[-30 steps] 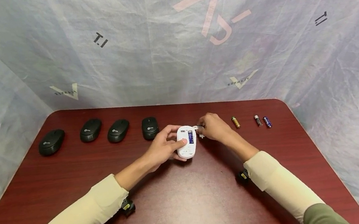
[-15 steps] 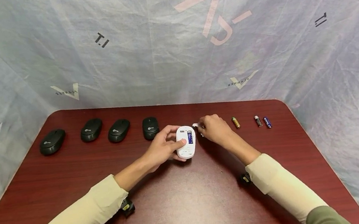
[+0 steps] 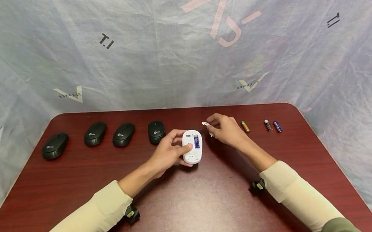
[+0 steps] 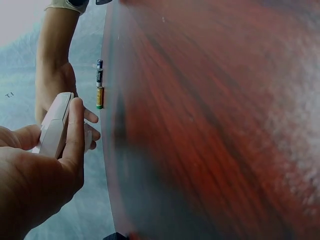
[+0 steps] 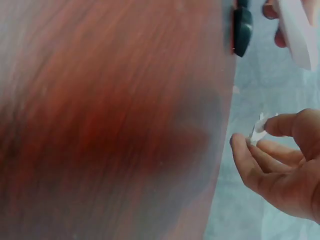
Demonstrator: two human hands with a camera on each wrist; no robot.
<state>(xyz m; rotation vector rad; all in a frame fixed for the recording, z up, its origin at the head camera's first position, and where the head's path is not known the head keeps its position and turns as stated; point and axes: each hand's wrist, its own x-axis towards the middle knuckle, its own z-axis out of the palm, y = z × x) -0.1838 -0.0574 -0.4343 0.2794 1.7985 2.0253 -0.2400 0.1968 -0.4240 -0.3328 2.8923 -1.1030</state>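
Note:
My left hand (image 3: 167,151) grips a white computer mouse (image 3: 191,157), its underside turned up toward the head camera and the thumb across it. A blue battery (image 3: 196,141) lies in the mouse's uncovered battery slot. Just to the right, my right hand (image 3: 227,129) pinches a small white battery cover (image 5: 258,129) between thumb and fingers, apart from the mouse. Edge-on in the left wrist view, the white mouse (image 4: 56,125) sits between thumb and fingers.
Several black mice (image 3: 123,134) stand in a row along the back left of the dark red table (image 3: 198,208). A gold battery (image 3: 245,126), a black-and-silver battery (image 3: 267,125) and a blue battery (image 3: 277,126) lie at the back right. A printed fabric wall (image 3: 157,57) rises behind.
My right hand has drawn back from the mouse, a little to the right, with the white cover still pinched. The left hand and the white mouse have hardly moved.

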